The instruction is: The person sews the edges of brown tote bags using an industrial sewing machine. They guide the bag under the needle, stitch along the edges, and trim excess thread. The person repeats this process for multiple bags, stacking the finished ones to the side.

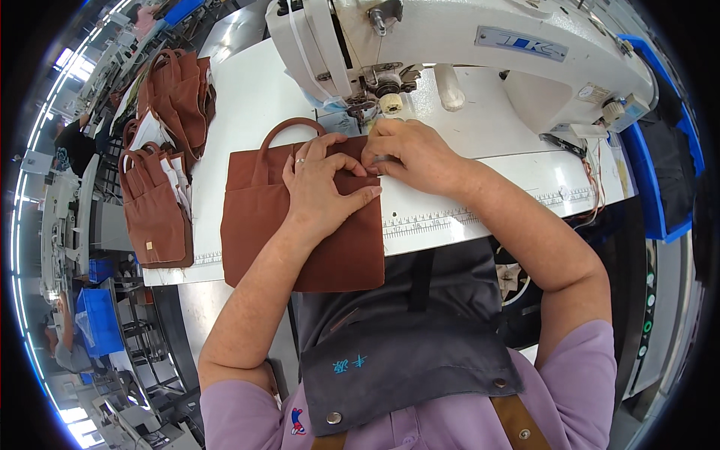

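Observation:
A brown bag piece with a looped handle lies on the white sewing table, its top edge beside the needle area of the sewing machine. My left hand rests on it, fingers bent and apart, thumb toward the right edge. My right hand is closed at the bag's upper right corner, touching it, with a small grey object between the fingers that I cannot make out.
Brown bags are piled at the left of the table. A blue bin stands at the right, more blue bins at lower left. A printed ruler runs along the front edge. Other people sit at machines further left.

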Demonstrator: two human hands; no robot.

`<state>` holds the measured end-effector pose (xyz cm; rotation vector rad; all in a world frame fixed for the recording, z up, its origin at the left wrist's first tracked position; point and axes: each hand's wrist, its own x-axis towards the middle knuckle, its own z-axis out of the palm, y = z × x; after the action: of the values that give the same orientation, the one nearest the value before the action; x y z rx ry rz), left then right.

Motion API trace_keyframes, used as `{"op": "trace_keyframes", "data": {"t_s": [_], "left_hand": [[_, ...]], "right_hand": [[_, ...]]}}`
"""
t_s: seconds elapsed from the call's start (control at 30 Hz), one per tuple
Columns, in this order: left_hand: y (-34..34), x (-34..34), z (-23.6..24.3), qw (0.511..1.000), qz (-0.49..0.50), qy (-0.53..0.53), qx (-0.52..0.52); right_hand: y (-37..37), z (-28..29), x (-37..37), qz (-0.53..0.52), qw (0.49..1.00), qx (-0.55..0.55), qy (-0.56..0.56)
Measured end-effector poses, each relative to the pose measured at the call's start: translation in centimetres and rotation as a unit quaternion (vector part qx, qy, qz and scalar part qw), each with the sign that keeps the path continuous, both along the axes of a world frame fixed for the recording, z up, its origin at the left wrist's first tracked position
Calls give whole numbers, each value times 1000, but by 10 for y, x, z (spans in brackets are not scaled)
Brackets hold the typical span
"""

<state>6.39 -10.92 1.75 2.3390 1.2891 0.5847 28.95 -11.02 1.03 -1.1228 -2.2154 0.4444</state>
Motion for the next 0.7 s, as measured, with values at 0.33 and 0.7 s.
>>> {"op": "trace_keyframes", "data": {"t_s": [0.33,0.7], "left_hand": [[3,-1,-2,1000,7,-18,-18],[5,4,-5,998,23,-50,-10]], "right_hand": [[4,-8,19,79,995,57,36],[2,-6,17,66,994,85,24]]}}
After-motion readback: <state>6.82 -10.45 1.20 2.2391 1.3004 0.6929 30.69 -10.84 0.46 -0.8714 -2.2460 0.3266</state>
